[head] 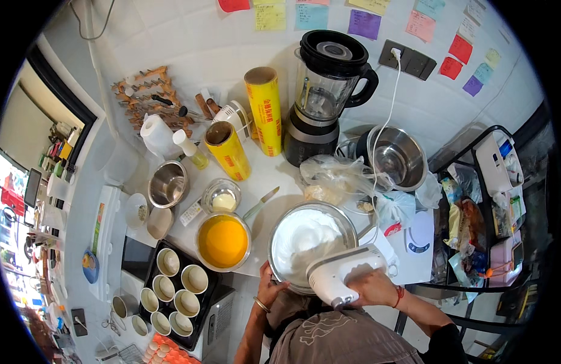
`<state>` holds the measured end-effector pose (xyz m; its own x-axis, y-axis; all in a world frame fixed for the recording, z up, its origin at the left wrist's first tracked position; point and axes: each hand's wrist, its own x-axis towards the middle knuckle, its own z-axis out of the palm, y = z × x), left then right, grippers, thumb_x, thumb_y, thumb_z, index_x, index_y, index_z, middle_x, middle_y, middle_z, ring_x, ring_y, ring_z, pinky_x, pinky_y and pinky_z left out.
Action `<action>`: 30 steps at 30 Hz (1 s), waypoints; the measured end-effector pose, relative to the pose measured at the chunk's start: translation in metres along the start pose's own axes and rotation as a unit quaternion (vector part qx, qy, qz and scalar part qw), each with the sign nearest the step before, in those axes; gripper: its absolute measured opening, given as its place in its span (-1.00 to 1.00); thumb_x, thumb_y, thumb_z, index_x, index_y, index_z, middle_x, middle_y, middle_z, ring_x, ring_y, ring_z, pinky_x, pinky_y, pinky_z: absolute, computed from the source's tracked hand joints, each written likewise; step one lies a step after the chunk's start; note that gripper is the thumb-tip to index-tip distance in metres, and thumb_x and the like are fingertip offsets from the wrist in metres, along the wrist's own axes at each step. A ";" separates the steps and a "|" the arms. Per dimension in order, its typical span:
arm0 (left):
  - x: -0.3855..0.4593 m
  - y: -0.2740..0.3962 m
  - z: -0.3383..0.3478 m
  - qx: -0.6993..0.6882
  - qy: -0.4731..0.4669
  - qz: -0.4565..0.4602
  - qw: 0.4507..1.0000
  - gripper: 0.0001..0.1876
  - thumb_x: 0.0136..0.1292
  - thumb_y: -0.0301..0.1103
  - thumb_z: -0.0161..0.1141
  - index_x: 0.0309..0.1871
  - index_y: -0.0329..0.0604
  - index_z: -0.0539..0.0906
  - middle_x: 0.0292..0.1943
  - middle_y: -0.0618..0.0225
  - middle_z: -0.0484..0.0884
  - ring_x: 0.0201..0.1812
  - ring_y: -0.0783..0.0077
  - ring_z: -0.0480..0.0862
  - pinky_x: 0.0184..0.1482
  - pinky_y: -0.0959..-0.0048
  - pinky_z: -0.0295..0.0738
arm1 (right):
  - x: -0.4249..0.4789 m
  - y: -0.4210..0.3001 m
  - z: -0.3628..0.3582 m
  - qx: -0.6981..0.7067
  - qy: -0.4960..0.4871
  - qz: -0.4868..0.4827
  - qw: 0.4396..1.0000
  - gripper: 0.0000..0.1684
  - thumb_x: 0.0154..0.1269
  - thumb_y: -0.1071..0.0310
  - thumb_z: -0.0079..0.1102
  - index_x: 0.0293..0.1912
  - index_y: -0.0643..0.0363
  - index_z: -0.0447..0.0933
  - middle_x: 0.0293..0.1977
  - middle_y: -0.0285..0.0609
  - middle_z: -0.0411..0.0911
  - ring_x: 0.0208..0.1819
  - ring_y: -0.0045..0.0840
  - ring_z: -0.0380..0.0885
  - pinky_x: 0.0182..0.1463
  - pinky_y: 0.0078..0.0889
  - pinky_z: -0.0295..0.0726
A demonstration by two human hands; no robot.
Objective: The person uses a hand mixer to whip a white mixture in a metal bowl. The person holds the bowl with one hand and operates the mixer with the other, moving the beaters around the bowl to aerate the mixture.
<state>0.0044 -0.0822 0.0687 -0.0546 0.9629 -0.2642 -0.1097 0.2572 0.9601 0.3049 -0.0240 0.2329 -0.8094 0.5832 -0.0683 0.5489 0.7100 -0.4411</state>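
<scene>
My right hand grips a white electric hand mixer, its body over the near right part of a large metal bowl. The bowl holds glossy white whipped foam; the mixer hides its beaters. At the near left rim of this bowl rests my left hand, thumb on the outside. A metal bowl of orange-yellow batter stands to the left. Behind it are a glass bowl with a pale yellow substance and a spatula. The mixer's white cord runs up to a wall socket.
A black tray of round baking tins is at the lower left, beside eggs. A blender, yellow film rolls, plastic bags and a steel pot stand behind. A kitchen scale is right.
</scene>
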 end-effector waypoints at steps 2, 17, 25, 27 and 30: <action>0.002 -0.004 0.001 0.008 -0.003 0.008 1.000 -0.23 -0.22 -0.45 0.44 0.21 -0.17 0.43 0.32 0.13 0.18 0.40 0.13 0.04 0.40 0.30 -0.01 | -0.001 -0.002 -0.002 0.044 -0.014 0.012 0.999 -0.57 0.03 -0.09 0.29 -0.31 0.06 0.60 -0.42 -0.15 0.61 -0.36 -0.23 0.61 -0.30 -0.25 0.53; 0.003 -0.009 0.000 0.018 0.003 0.028 0.999 -0.22 -0.22 -0.41 0.42 0.22 -0.16 0.42 0.30 0.13 0.21 0.38 0.14 0.08 0.40 0.26 -0.01 | 0.014 0.006 -0.008 -0.037 0.008 -0.009 0.999 -0.48 0.04 -0.21 0.25 -0.27 0.06 0.60 -0.36 -0.16 0.62 -0.32 -0.28 0.62 -0.28 -0.28 0.55; 0.003 0.015 0.009 0.085 0.006 0.022 0.996 -0.24 -0.20 -0.49 0.37 0.23 -0.17 0.41 0.32 0.16 0.17 0.36 0.17 0.13 0.39 0.31 0.05 | 0.043 0.000 -0.017 0.158 0.076 0.158 0.972 -0.41 -0.08 -0.15 0.40 -0.29 0.20 0.59 -0.42 0.01 0.60 -0.35 -0.12 0.61 -0.26 -0.23 0.59; 0.002 0.006 0.007 0.063 0.013 0.036 0.997 -0.25 -0.20 -0.50 0.37 0.22 -0.17 0.42 0.31 0.16 0.18 0.36 0.18 0.13 0.39 0.31 0.06 | 0.047 0.002 -0.016 0.164 0.103 0.197 0.961 -0.41 -0.05 -0.15 0.39 -0.31 0.22 0.58 -0.46 0.03 0.59 -0.39 -0.11 0.60 -0.29 -0.22 0.58; -0.003 0.001 0.003 -0.001 0.002 0.003 1.000 -0.25 -0.20 -0.51 0.36 0.22 -0.17 0.42 0.31 0.17 0.18 0.36 0.19 0.14 0.38 0.31 0.07 | 0.035 0.003 -0.015 0.094 0.034 0.177 0.979 -0.43 -0.08 -0.14 0.42 -0.29 0.19 0.61 -0.51 -0.05 0.60 -0.43 -0.14 0.61 -0.32 -0.25 0.57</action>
<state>0.0074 -0.0850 0.0711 -0.0597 0.9640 -0.2589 -0.1117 0.2513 0.9614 0.2809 0.0046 0.2431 -0.5567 0.8089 -0.1893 0.7385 0.3776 -0.5586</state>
